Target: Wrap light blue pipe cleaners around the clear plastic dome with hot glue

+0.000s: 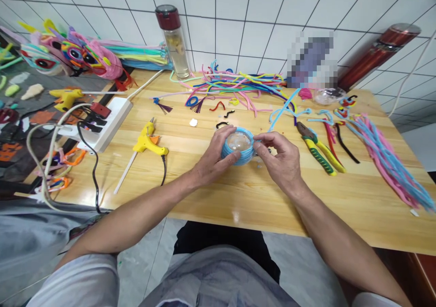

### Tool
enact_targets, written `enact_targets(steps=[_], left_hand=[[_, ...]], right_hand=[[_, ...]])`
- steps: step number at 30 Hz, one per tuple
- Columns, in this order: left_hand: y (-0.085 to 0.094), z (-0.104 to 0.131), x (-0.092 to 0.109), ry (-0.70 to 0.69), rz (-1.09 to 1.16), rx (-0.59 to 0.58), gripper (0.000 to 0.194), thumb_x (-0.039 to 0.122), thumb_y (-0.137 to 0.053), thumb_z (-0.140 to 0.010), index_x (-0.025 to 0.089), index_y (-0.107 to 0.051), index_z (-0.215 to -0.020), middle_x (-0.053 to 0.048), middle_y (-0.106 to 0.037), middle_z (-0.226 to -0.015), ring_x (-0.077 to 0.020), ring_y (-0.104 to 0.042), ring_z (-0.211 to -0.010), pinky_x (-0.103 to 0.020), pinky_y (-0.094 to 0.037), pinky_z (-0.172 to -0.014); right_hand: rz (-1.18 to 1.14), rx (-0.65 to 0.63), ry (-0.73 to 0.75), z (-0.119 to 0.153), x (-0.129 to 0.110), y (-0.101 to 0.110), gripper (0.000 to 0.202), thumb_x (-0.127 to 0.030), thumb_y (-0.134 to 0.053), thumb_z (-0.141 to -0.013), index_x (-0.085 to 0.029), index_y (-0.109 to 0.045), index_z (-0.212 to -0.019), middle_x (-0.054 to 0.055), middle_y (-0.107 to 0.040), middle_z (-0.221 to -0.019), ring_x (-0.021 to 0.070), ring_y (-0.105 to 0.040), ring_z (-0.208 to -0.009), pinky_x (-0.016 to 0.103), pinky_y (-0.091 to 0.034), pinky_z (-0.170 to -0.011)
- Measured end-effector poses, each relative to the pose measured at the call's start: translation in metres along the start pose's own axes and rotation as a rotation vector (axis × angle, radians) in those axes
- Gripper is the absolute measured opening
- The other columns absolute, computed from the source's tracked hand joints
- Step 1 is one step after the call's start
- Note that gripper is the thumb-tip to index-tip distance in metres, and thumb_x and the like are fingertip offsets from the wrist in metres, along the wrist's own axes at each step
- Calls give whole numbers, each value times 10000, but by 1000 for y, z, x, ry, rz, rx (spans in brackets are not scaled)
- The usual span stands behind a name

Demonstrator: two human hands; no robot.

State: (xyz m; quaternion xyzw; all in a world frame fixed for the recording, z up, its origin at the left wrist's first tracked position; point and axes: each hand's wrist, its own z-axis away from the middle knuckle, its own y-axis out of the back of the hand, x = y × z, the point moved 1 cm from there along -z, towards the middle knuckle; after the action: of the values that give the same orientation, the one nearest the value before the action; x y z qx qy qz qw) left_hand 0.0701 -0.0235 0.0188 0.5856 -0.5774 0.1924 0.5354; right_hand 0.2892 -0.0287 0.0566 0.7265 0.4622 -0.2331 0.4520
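A clear, rounded plastic piece [235, 142] is wrapped round its side with rows of light blue pipe cleaner [243, 158]. My left hand [220, 155] is closed around the left side of this wrapped piece, thumb on the near rim. At its right rim, the thumb and index finger of my right hand [279, 159] pinch the blue pipe cleaner, whose loose end [284, 109] sticks up and away behind the fingers. A small dark, shiny item shows partly beneath my right hand; I cannot make out what it is.
Left of my hands lies a yellow glue gun [149, 141], near a white power strip [105, 125] with cords. Pliers [316, 150] and bundled pipe cleaners [391, 161] lie to the right. Along the wall are a bottle [175, 43], a red flask [378, 57] and heaped pipe cleaners [235, 82].
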Motion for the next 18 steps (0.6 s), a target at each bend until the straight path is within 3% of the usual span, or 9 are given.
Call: enact_targets(steps=[12,18], left_hand=[[1,0,5,-33,-35,-22,642,567,-591,-1045,267,-422,-1587,-175,-409,-1702,-345,-323,-1654,-623,-258,-1379],[2,0,3,-34,-44,-25,653,564,-601,-1038,271,-427,-1596,-172,-414,-1708,-354,-326,-1655,-621,-262,-1378]], right_hand=[[-19,60,-45,3,8,-8,207,-324,-783,-903,-239,-730,-1085,-14,-752,-828,154,-686,-685,318,-594,-685],[68,34,18,3,4,-6,97,-311,-755,-932,-243,-735,-999,22,-793,-893,178,-723,-748,344,-624,-737]])
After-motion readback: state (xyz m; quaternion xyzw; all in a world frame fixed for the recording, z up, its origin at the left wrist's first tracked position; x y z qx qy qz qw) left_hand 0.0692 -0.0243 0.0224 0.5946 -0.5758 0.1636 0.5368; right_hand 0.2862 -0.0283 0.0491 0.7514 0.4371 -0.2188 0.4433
